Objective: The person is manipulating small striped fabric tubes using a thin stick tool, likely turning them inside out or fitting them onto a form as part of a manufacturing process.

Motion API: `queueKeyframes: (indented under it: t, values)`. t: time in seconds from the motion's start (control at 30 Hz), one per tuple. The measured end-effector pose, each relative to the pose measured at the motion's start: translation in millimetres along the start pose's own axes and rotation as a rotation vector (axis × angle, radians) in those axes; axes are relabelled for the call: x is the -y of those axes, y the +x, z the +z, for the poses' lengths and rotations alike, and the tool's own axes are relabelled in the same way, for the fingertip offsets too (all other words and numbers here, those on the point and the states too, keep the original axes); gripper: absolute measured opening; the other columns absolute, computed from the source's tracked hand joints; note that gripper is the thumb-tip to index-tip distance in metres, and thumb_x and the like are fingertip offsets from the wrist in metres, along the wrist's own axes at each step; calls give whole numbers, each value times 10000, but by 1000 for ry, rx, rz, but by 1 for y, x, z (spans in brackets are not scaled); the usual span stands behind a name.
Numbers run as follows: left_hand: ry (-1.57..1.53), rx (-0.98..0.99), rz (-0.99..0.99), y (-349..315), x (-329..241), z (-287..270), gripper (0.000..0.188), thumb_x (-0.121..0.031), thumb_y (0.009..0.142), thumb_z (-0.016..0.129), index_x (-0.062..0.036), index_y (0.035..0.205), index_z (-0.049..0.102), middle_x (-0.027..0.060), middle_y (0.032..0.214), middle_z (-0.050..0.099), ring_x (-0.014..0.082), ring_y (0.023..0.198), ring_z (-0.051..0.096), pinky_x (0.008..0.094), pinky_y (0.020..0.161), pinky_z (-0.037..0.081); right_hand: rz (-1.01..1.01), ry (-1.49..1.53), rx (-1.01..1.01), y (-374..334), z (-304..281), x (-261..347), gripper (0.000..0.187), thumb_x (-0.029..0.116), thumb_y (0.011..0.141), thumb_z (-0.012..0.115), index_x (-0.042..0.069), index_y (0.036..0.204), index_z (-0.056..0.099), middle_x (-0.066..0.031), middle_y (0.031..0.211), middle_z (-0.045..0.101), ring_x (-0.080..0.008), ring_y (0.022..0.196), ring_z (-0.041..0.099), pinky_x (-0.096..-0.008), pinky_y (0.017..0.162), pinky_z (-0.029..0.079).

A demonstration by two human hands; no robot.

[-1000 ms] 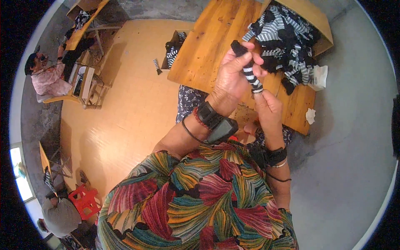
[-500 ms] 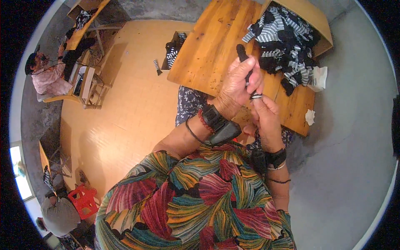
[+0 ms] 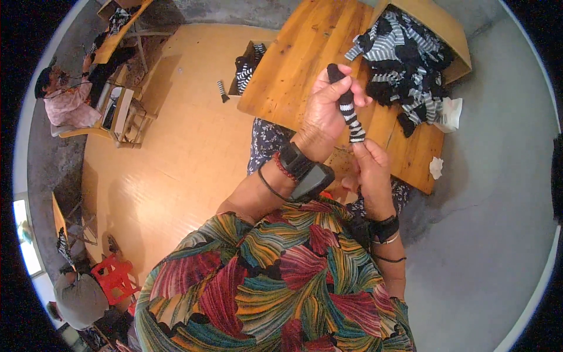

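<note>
Half a second ago the left hand (image 3: 329, 108) was closed over most of the striped knit piece (image 3: 350, 117) and nearly met the right hand (image 3: 374, 167). Now the two have parted, and the banded length shows between them again, much as it did a second ago. The change seems to mean that the knit has gone from bunched to drawn out lengthwise, so its stripes can be seen where the fist had covered them.

The left grip is narrow, holding the black upper part between thumb and fingers, with the dark tip standing clear above the thumb. The right grip is a close pinch on the lower striped end; whether a fingertip sits inside that end cannot be told. The piece hangs between the hands in the air, over the near side of the tabletop (image 3: 293, 64), right of its middle.

The heap of striped knits (image 3: 404, 64) looks unchanged, spilling from the cardboard box (image 3: 461, 56) at the far right corner. The white scrap (image 3: 436, 168) remains by the near right corner.
</note>
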State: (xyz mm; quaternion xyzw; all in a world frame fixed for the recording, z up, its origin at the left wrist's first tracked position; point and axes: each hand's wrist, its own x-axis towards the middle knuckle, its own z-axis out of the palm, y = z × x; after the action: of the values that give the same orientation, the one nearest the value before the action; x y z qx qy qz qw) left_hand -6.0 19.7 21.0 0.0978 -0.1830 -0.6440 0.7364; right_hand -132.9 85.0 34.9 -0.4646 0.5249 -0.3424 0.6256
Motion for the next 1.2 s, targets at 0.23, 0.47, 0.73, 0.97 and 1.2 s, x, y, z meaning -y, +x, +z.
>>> queueKeyframes:
  t: [0.23,0.47,0.73,0.97,1.2]
  values:
    - [80,-9,-25,-7,9,4,221,-88,791,547,-66,998,472,55,673,519,140,513,460,355,613,456,13,213,92,8,3,0,183,221,867,479,66,775,507,65,522,348,-31,422,292,-189,369,220]
    - [-34,80,-129,-3,-8,8,237,-242,830,531,-62,976,486,57,717,527,161,525,464,363,623,452,77,341,218,10,-5,8,209,242,861,488,42,807,514,46,493,367,-47,378,285,-190,371,226]
    - [-21,-83,-117,6,-10,-13,249,-307,854,489,-60,879,493,112,774,573,275,708,574,465,716,462,121,140,203,10,-19,-5,206,225,867,474,50,781,542,53,500,384,-25,403,302,-180,359,210]
    - [-148,-190,-101,4,-6,-4,204,-266,835,534,-65,860,506,107,785,580,268,754,568,470,724,468,55,138,161,6,-26,-22,210,211,863,484,46,747,544,52,511,397,-27,412,314,-182,363,224]
    - [-25,-160,99,-2,0,-1,85,-95,802,565,-65,827,489,74,761,579,178,682,560,296,636,469,35,275,33,4,-8,-17,223,228,862,493,50,738,542,56,531,404,-33,444,334,-173,396,239]
